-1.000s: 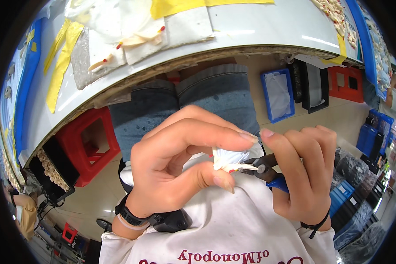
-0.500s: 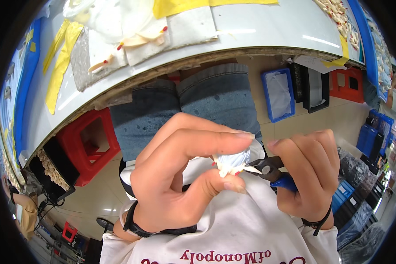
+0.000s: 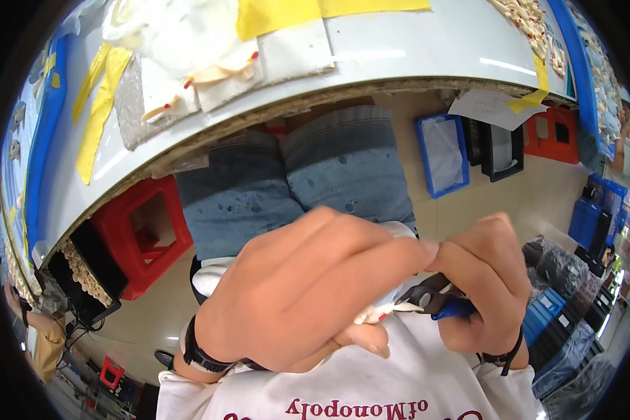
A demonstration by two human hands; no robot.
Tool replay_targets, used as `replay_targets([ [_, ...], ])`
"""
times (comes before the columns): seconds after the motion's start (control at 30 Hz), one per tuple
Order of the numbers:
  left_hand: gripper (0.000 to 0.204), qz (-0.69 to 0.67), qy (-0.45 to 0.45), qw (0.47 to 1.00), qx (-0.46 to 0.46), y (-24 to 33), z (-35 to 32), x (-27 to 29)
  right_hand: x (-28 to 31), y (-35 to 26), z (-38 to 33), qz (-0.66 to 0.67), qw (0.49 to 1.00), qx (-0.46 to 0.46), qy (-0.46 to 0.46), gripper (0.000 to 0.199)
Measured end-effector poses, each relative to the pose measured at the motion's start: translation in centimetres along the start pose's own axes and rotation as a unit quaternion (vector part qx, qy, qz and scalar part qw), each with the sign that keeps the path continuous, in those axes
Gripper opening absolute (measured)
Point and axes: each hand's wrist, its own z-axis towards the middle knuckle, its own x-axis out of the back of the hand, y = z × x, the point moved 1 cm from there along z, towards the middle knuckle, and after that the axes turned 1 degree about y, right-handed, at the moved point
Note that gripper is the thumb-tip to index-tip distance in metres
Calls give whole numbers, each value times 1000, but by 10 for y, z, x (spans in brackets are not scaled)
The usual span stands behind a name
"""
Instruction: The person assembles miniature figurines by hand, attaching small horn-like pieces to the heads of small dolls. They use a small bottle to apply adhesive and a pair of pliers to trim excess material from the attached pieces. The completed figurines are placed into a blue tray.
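Note:
My left hand (image 3: pixel 287 290) is closed, with its back turned up. Between thumb and fingers it pinches a small cream-coloured figurine piece (image 3: pixel 373 314) with red spots; most of the piece is hidden under the fingers. My right hand (image 3: pixel 493 283) is wrapped round blue-handled cutting pliers (image 3: pixel 427 299). Their dark jaws meet a thin cream tip sticking out of the piece. The left index fingertip touches or nearly touches the right hand. Both hands are above my lap, in front of the white shirt (image 3: pixel 357 378).
The white table (image 3: pixel 392 63) curves beyond my knees, bearing yellow tape (image 3: pixel 105 119) and small cream pieces with red tips (image 3: pixel 220 72). A red stool (image 3: pixel 147 238) and a black bin (image 3: pixel 84 262) of cream pieces are at the left. A blue tray (image 3: pixel 442 154) lies at the right.
My left hand has rolled over and shifted down, so its back now covers most of the piece. Its fingertips have come up to my right hand. The pliers stay by the cream tip.

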Motion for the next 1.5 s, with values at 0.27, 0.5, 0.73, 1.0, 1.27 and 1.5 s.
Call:
replay_targets([
  [0.27,50,-89,-171,975,113,-5,-4,6,1,11,-10,212,948,-137,-195,46],
  [0.5,46,-232,-165,916,283,-11,-15,2,-10,13,-11,315,875,-242,-276,37],
  [0.73,40,-144,-198,910,335,-9,-29,-1,-13,7,-13,268,829,-333,-361,27],
  [1.0,28,-8,-221,953,206,14,-39,2,-9,-16,-34,316,813,-309,-380,28],
  [1.27,30,86,-255,953,137,27,-49,0,-7,-28,-48,292,820,-315,-379,30],
  [1.5,34,112,-263,951,114,34,-52,-3,-2,-30,-50,267,822,-298,-404,31],
])
